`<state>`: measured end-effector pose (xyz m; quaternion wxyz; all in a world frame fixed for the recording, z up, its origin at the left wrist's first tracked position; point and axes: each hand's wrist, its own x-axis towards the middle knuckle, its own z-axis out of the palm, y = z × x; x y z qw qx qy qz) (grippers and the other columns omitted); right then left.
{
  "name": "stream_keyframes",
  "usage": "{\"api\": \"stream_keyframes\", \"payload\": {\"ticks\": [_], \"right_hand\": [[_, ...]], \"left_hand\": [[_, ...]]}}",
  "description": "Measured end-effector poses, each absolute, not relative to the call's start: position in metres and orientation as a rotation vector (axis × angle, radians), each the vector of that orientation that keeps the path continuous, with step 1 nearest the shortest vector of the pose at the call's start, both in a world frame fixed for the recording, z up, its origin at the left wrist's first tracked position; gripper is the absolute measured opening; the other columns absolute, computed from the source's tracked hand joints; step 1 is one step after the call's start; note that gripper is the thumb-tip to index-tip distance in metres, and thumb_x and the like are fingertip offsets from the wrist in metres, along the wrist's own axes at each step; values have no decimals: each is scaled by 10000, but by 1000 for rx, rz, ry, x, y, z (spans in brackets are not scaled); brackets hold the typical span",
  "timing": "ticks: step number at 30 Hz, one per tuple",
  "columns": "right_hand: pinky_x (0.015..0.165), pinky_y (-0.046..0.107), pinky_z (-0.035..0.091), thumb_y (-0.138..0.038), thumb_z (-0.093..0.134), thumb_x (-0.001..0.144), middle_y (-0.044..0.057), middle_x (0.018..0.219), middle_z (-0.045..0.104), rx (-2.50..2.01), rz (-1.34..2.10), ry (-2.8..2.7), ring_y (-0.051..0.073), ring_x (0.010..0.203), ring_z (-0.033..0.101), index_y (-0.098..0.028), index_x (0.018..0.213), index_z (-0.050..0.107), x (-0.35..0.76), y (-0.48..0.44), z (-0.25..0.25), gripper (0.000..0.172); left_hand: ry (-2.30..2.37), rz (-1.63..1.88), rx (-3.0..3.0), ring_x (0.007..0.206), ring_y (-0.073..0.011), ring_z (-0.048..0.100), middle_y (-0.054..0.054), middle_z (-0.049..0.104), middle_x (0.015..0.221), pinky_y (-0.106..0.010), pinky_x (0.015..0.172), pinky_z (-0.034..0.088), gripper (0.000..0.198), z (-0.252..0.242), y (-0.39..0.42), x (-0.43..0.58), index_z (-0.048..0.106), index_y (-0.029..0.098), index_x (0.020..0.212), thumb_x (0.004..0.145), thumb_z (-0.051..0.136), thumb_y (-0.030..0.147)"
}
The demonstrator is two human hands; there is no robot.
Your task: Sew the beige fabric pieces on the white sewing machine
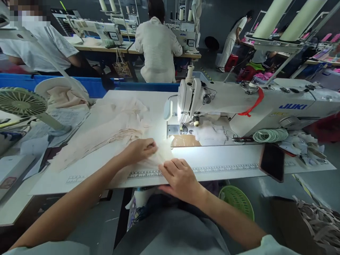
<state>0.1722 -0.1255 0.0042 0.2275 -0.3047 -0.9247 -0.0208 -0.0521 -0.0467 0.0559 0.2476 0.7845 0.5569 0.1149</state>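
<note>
- Fan (22, 102), pale green, stands at your far left, well clear of your hands.
- A pile of cut pieces (111, 131) lies beyond your left forearm, its long strips running from lower left to upper right across the white table (225, 157).
- Your left hand (142, 148) rests knuckles up on the far end of the cloth piece (158, 158), fingers bunched together on it. Whether they pinch the cloth or only press it, you cannot tell from here.
- The cloth piece is thin, pale cream and almost washed out by the lamp. It lies flat near the front edge of the table, over the printed ruler (212, 170). Its long axis seems to run from the near left edge up and right towards the needle, with its far end under your left fingers and its near right edge under your right hand.
- Your right hand (180, 177) lies palm down on it, fingers spread loosely and flat, gripping nothing.
- The sewing machine (239, 101) sits just beyond and to the right.
- A coil of pale green cord (270, 135) lies by its base.
- A dark phone (272, 162) overhangs the table's front edge.
</note>
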Motion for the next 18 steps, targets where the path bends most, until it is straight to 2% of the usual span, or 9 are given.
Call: {"api": "stream_keyframes", "payload": {"ticks": [1,2,4,8,10,12,14,16,18], "right_hand": [[808,366,435,-402,627,1023,75,957,696,-821,-20,-2516,233,932,581,-201,1070,702,175,-135,1,220],[789,349,428,-314,573,1050,51,879,683,-797,66,-2476,208,874,572,-210,966,695,177,-144,0,180],[763,319,434,-253,501,1070,24,789,663,-743,402,-2353,173,791,564,-214,860,661,184,-165,-2,267],[656,262,458,-408,565,1037,5,778,667,-830,1386,-1926,142,703,589,-220,874,669,195,-200,-12,270],[619,253,456,-496,627,981,-6,752,648,-974,1698,-1667,138,663,577,-224,849,667,198,-209,-31,305],[629,262,474,-586,676,906,-14,722,619,-1139,1766,-1428,142,651,567,-225,817,641,198,-209,-61,373],[631,285,495,-692,652,847,-9,710,595,-1327,1655,-1252,158,650,570,-231,797,603,197,-203,-96,467],[619,310,509,-772,566,829,2,700,580,-1472,1535,-1223,176,641,574,-241,784,567,198,-193,-130,533],[608,322,510,-762,504,854,6,680,569,-1568,1474,-1256,186,625,574,-248,764,549,201,-183,-156,524]], "left_hand": [[1434,329,2076,599,-159,521,20,564,627,-270,571,371,375,59,-59,-63,600,218,755,902,493,546],[1377,342,2005,591,-141,491,26,544,627,-258,558,365,402,61,-73,-77,599,214,734,908,511,566],[1329,368,1846,568,-111,453,38,521,619,-230,529,354,432,61,-105,-113,600,212,717,934,539,580],[1212,316,1572,460,-67,401,62,528,553,-209,484,358,375,41,-177,-191,690,269,779,960,557,569],[1232,262,1495,452,-67,396,67,581,566,-211,477,358,346,22,-204,-211,726,314,811,957,558,579],[1250,241,1451,506,-94,469,74,627,602,-230,519,403,342,0,-217,-211,722,322,796,956,566,581],[1239,260,1419,590,-124,534,71,632,625,-266,602,456,375,-25,-214,-196,688,288,758,942,584,597],[1236,265,1373,618,-140,526,48,585,608,-288,648,460,462,-52,-202,-175,630,238,716,897,603,663],[1273,201,1323,595,-151,485,24,524,590,-297,624,431,569,-78,-187,-156,574,218,690,806,613,773]]}}
